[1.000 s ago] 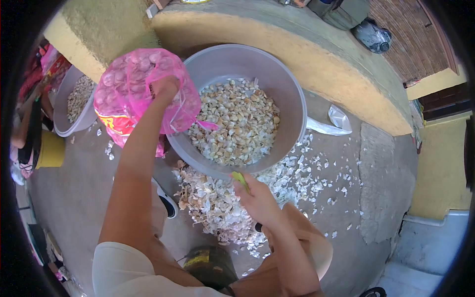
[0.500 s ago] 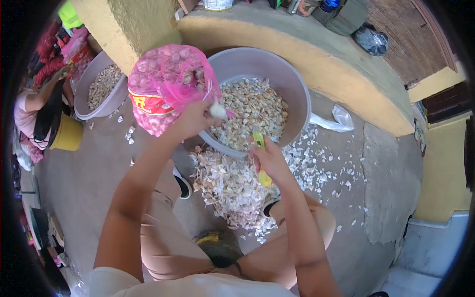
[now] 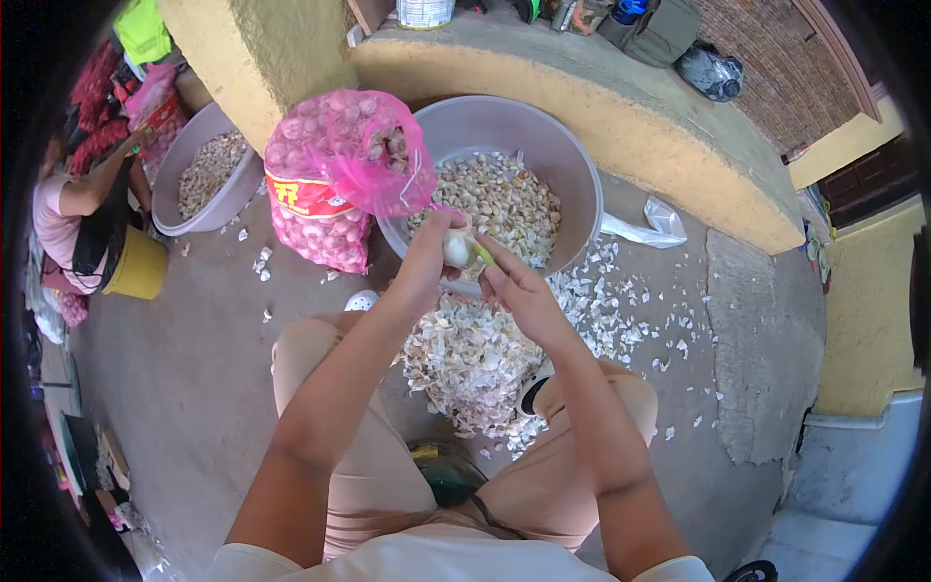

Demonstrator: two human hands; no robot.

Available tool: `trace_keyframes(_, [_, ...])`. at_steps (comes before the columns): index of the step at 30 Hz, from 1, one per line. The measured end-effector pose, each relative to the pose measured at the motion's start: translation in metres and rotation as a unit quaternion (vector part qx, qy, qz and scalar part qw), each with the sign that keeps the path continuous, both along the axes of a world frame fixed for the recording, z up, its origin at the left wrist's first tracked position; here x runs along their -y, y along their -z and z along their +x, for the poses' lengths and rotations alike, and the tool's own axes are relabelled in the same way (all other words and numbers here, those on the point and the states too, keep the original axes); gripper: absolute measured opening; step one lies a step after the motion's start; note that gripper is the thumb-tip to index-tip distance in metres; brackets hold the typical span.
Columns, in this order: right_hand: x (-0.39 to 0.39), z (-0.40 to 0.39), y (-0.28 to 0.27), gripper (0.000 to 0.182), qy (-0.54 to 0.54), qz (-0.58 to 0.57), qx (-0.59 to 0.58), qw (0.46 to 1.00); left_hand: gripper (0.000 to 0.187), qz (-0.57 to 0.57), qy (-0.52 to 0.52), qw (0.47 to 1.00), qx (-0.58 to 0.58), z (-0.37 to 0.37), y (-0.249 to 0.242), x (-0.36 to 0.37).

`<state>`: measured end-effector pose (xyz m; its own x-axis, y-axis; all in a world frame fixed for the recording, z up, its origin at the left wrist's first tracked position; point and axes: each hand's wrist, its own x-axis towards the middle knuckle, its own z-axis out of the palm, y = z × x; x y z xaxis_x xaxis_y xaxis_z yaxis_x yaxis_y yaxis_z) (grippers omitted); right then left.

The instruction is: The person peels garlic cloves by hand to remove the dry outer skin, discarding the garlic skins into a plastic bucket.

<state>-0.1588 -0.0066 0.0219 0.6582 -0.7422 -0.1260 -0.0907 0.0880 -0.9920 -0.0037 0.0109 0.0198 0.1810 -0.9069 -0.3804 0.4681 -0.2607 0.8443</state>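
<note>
My left hand (image 3: 429,254) is closed around a white garlic bulb (image 3: 458,250) above the near rim of a round tub. In my right hand (image 3: 519,287) is a yellow-green utility knife (image 3: 483,254), its front end against the bulb; the blade itself is too small to make out. Behind my hands, the grey plastic tub (image 3: 593,209) holds many loose garlic cloves (image 3: 514,199). A pink mesh sack (image 3: 315,145) of garlic bulbs stands left of the tub, its top open. Below my hands lies a heap of garlic skins (image 3: 475,359).
Skins are scattered over the concrete floor to the right, near a white plastic bag (image 3: 659,225). A curved yellow ledge (image 3: 582,107) runs behind the tub. At left, another person (image 3: 78,209) sits by a second tub (image 3: 165,223) and a yellow bucket (image 3: 139,262).
My left hand has carried the garlic bulb from beside the sack to the right. My right hand has brought the knife up to it, so both hands now meet before the tub.
</note>
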Motion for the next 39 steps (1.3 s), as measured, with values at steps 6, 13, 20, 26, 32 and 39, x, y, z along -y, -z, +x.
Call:
trace_keyframes(6, [0.009,0.002,-0.004,0.052,0.008,-0.045,-0.005,0.999,0.03,-0.083,0.03,0.992,0.092,0.004,0.011,0.02])
trace_keyframes(13, [0.008,0.002,-0.018,0.055,-0.025,0.081,-0.002,0.996,0.022,-0.156,-0.072,0.965,0.197,0.003,0.018,0.02])
trace_keyframes(20, [0.005,0.004,-0.018,0.056,-0.026,0.124,0.039,0.991,0.021,-0.178,-0.111,0.968,0.137,-0.001,0.013,0.016])
trace_keyframes(26, [0.002,0.005,-0.009,0.054,-0.005,0.033,0.009,0.999,0.023,-0.202,-0.109,0.953,0.196,0.0,0.016,0.015])
trace_keyframes(32, [-0.006,0.015,0.01,0.051,0.047,0.055,0.083,0.994,0.024,-0.243,-0.137,0.91,0.308,-0.001,0.021,0.015])
trace_keyframes(39, [-0.013,0.02,0.01,0.048,0.094,-0.082,-0.008,0.992,0.025,-0.227,-0.175,0.913,0.291,-0.004,0.028,0.016])
